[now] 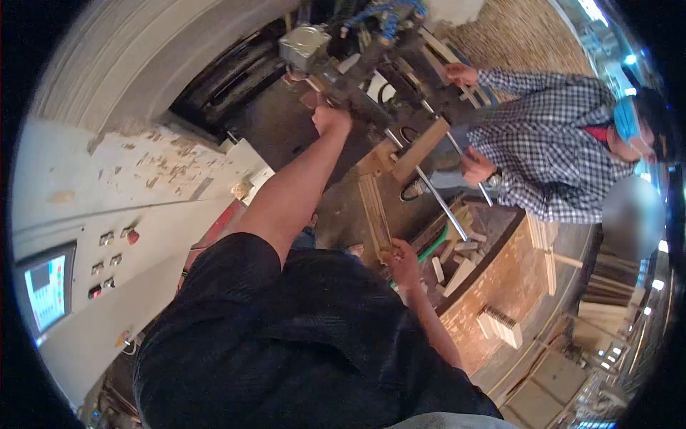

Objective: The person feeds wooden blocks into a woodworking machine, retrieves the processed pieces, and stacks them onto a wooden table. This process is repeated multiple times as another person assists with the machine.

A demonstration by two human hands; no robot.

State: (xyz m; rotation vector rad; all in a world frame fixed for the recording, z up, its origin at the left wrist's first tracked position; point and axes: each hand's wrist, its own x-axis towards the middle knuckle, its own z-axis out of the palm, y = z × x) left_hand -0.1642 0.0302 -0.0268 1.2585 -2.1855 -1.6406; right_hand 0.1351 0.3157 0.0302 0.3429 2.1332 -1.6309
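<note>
Workshop machinery fills the view, tilted hard by the turn of my head: a pale control cabinet (136, 207) with a small lit screen (46, 289) and a row of buttons sits on one side, and a dark metal machine (357, 64) with blue hoses stands ahead of me. My left arm is stretched out nearly straight from the shoulder, bare below a short black sleeve, and my left hand (331, 118) has its grip closed around a dark handle (341, 91) on that machine, knuckles toward the camera. My right arm is bent at the elbow and kept low and close to my body; my right hand (401, 262) has its grip clamped on the near end of a long thin wooden strip (374, 211), which runs away from me toward the machine. Just beside that hand, loose wood offcuts (457, 264) lie heaped on the counter (500, 286), near two bright steel rods (439, 200). Across the machine, another person in a checked shirt (550, 143) has both hands on the machine's far side, one hand (476, 166) near a wooden block (421, 149).
</note>
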